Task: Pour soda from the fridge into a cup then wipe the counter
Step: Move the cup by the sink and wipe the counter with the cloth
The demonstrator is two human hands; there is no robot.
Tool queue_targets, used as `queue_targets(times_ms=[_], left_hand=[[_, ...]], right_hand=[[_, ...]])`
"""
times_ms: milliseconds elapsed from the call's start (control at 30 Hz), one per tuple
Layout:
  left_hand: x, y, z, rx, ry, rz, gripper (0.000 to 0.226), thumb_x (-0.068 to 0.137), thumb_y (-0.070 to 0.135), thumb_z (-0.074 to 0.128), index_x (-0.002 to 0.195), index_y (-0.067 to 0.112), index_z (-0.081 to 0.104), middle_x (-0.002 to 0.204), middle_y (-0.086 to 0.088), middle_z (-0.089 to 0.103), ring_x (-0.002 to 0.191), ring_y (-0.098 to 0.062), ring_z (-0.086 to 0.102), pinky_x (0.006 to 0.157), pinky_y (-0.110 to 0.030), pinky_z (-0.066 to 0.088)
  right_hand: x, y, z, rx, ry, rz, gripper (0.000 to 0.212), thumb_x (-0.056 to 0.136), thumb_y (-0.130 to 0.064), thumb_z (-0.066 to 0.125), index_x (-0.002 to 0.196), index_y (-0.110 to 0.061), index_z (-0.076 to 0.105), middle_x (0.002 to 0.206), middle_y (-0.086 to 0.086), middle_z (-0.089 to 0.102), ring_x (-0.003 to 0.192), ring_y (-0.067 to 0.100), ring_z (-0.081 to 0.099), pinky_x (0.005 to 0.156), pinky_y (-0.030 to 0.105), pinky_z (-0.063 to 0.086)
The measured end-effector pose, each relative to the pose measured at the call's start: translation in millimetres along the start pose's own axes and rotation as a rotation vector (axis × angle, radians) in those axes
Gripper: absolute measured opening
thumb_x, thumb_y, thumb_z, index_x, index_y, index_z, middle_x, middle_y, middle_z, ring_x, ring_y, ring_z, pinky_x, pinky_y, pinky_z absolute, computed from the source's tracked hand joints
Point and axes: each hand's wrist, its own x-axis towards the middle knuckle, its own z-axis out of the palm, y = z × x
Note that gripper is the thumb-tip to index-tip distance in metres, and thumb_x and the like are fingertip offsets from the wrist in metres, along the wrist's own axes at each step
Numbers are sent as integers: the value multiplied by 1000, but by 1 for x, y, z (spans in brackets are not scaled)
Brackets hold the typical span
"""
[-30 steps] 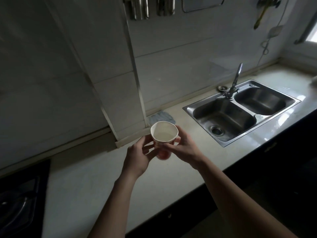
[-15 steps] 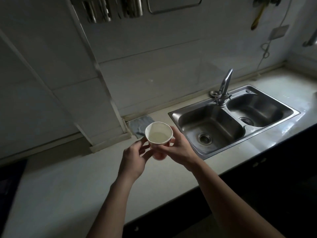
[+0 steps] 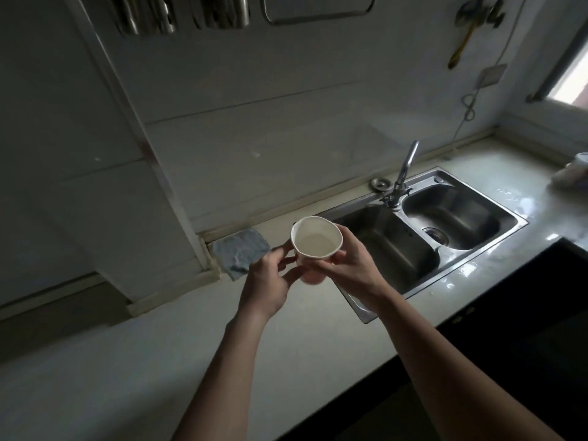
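A white paper cup with a dented rim is held upright above the pale counter, just left of the sink. A little pale liquid shows at its bottom. My right hand grips the cup's right side and my left hand pinches its left side near the base. A blue-grey cloth lies flat on the counter against the wall, just behind my left hand. No soda bottle is in view.
A steel double sink with a tap lies to the right. Utensils hang on the wall above. A pale object sits at the far right by the window. A dark drop runs along the counter's front edge.
The view has swung right, bringing more of the sink into frame and losing the stove at the left. Both hands keep hold of the cup, which has moved toward the sink.
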Motion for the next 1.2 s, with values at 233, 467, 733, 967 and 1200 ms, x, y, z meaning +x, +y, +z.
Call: queue_targets(times_ms=[233, 467, 733, 967, 1200], left_hand=[[27, -19, 15, -8, -6, -15, 58, 85, 24, 72, 139, 28, 50, 126, 4, 61, 105, 0, 58, 88, -18, 46], [53, -39, 46, -9, 83, -156, 57, 88, 22, 69, 141, 28, 47, 133, 3, 56, 108, -3, 58, 89, -20, 47], [111, -48, 77, 25, 171, -346, 55, 90, 16, 67, 140, 27, 48, 128, 7, 58, 110, -7, 60, 83, -17, 44], [161, -83, 98, 92, 192, -440, 51, 91, 21, 66, 138, 30, 49, 127, 6, 62, 102, -7, 64, 77, -18, 47], [196, -118, 107, 118, 178, -484, 41, 91, 19, 65, 131, 22, 55, 124, 2, 64, 110, -14, 61, 91, -32, 52]], right_hand=[[32, 23, -6, -9, -29, 10, 72, 73, -10, 84, 135, -15, 48, 124, 1, 60, 109, 9, 64, 83, 19, 53], [79, 62, -17, -25, -156, 49, 75, 71, -14, 87, 135, -18, 49, 120, -8, 62, 109, 1, 62, 81, 14, 52], [159, 104, -38, 3, -310, 89, 84, 61, -42, 91, 133, -28, 51, 120, -7, 65, 110, 12, 64, 91, 40, 56], [217, 138, -37, 58, -414, 132, 82, 67, -20, 88, 138, -20, 47, 123, -4, 60, 109, 11, 64, 81, 24, 56], [252, 170, -21, -35, -422, 110, 86, 68, -24, 89, 140, -22, 43, 129, -4, 55, 113, 8, 60, 87, 28, 56]])
